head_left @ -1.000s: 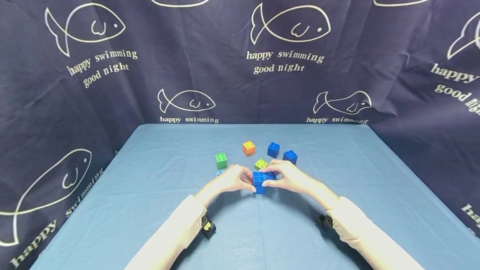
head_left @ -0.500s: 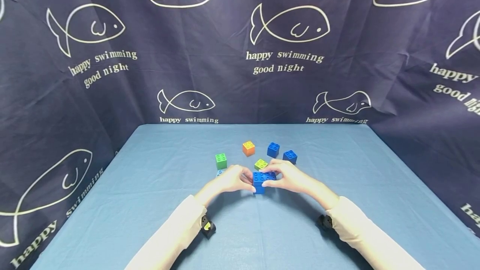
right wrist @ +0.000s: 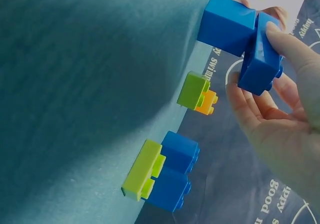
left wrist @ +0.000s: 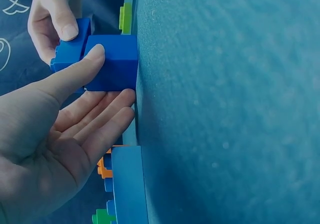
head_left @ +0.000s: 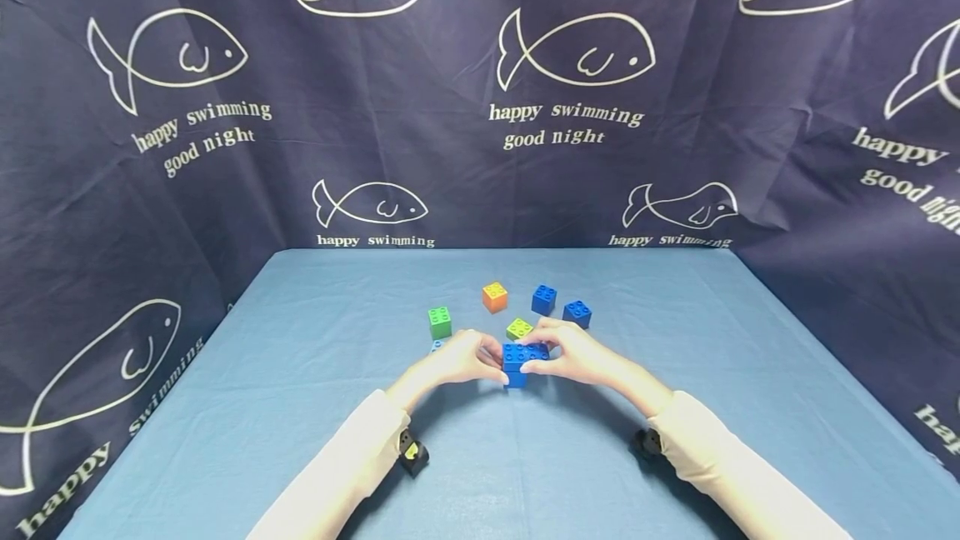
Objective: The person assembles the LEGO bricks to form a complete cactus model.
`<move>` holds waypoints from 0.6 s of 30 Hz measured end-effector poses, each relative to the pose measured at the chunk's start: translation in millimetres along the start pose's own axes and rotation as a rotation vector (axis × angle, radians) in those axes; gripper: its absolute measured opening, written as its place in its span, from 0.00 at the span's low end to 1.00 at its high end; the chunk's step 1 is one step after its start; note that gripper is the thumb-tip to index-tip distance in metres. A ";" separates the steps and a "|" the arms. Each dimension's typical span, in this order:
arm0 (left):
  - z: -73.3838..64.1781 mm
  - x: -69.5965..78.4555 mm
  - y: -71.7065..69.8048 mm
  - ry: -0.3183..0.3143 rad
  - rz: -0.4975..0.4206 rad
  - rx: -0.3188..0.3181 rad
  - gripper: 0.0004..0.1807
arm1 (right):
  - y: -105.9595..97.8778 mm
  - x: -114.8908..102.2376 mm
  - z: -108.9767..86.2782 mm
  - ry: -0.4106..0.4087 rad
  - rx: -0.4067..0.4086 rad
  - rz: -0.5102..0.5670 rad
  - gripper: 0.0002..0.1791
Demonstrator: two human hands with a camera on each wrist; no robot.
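My left hand [left wrist: 60,134] pinches a square blue brick [left wrist: 117,64], which stands on the table, thumb on its near face and fingers on the other side. My right hand [head_left: 573,352] grips a longer blue brick [right wrist: 262,54] between thumb and fingers. This upper brick lies across the top of the square one and juts out to the right, studs up. A narrow gap shows between the two in both wrist views, wider at one end in the right wrist view. Just behind the hands sits a lime brick [head_left: 519,329].
Farther back on the blue table [head_left: 360,307] stand an orange brick [head_left: 495,297], a green brick [head_left: 440,322] and two dark blue bricks [head_left: 544,299]. A light blue brick [left wrist: 130,184] is partly behind my left hand. Another lime brick [right wrist: 142,171] shows in the right wrist view.
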State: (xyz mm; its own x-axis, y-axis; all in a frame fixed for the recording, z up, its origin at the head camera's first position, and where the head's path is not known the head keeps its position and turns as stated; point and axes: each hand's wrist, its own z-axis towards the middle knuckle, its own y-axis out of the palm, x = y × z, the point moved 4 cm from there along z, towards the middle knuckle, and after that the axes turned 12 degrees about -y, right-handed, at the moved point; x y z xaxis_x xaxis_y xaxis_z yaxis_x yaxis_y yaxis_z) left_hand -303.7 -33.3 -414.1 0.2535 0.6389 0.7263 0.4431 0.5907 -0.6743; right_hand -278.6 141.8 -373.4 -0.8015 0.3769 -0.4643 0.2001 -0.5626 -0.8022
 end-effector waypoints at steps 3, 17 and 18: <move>0.7 -0.9 0.4 -0.009 -0.004 -0.004 0.14 | 0.4 1.2 -1.0 -0.001 0.009 0.010 0.20; 0.3 0.9 -0.7 0.003 0.010 -0.017 0.14 | -1.3 1.3 0.3 0.010 -0.030 0.008 0.22; 0.5 1.1 -0.8 0.004 0.009 -0.017 0.15 | -1.6 1.4 0.1 0.012 -0.030 0.009 0.22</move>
State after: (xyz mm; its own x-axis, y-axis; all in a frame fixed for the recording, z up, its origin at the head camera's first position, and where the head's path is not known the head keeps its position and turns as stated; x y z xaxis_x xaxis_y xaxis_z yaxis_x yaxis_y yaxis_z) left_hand -304.2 -32.8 -412.9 0.2610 0.6419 0.7210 0.4552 0.5768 -0.6783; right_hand -280.1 143.1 -372.6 -0.7927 0.3811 -0.4758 0.2243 -0.5435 -0.8089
